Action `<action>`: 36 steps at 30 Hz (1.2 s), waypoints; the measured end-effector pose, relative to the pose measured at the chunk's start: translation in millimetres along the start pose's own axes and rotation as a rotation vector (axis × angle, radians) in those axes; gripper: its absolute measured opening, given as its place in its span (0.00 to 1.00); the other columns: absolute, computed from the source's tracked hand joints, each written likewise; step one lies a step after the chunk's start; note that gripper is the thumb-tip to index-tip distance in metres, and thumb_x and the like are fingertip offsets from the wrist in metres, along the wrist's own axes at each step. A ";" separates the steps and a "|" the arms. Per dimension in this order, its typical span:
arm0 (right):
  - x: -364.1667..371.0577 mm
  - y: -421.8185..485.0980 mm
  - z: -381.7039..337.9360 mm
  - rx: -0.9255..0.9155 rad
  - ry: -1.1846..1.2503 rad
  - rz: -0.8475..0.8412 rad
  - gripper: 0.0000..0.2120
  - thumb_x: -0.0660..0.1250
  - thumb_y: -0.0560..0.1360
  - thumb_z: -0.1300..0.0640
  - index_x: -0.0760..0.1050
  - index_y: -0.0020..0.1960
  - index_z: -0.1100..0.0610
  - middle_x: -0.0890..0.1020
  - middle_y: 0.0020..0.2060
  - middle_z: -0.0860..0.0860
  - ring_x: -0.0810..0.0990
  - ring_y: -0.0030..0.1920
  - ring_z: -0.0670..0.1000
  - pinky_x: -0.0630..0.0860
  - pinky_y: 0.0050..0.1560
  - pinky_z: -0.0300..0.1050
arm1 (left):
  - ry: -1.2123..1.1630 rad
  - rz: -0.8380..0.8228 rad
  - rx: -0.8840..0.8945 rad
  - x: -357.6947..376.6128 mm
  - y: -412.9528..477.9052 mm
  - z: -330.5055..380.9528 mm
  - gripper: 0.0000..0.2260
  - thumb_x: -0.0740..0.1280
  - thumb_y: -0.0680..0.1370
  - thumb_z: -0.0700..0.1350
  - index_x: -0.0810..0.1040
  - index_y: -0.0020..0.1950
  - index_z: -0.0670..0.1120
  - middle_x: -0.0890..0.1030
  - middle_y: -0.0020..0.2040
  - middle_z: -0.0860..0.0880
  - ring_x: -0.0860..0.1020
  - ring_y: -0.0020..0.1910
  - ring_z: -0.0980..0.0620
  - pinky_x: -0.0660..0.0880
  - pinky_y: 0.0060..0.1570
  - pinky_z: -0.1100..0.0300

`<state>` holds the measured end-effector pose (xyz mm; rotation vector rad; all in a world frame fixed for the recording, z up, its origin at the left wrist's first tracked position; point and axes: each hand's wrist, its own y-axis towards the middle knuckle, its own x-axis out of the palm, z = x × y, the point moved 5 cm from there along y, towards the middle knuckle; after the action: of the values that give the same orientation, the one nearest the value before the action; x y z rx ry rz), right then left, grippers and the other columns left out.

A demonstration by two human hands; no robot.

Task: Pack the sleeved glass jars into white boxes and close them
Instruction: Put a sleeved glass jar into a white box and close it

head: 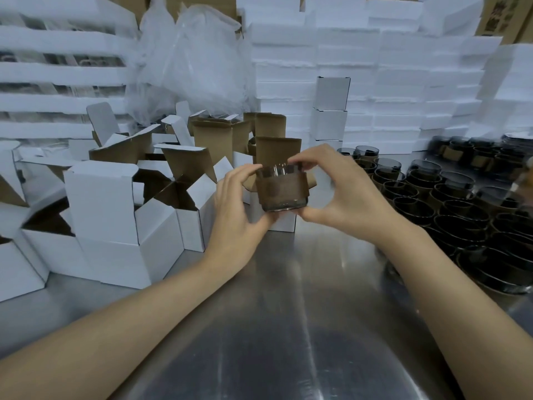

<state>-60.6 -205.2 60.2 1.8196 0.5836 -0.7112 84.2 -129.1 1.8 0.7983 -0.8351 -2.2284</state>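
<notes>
Glass jar (282, 188) in its brown sleeve sits pinched between your left hand (240, 210) and right hand (336, 190), lifted above the worktop (288, 313), likely so you can drop it into the open white box (277, 219) behind.

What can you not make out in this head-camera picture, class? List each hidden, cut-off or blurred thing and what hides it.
- Head view: the white box behind the sleeved jar; the jar, left hand and right hand hide its opening.
- Head view: the spare jars at right; the frame edge cuts them off, so no count.
- Head view: print on the brown carton; blurred and cut off.
</notes>
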 end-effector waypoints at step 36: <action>7.9 -4.6 7.7 -0.017 -0.143 0.134 0.23 0.74 0.66 0.63 0.71 0.57 0.55 0.77 0.49 0.48 0.71 0.46 0.47 0.64 0.50 0.41 | -0.025 -0.095 -0.009 6.5 0.5 -4.2 0.34 0.75 0.70 0.50 0.65 0.73 0.53 0.72 0.63 0.62 0.67 0.67 0.59 0.66 0.67 0.57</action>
<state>-59.7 -210.5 49.5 1.7573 0.3697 -0.7359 83.3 -135.5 -2.4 0.8226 -0.8135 -2.3283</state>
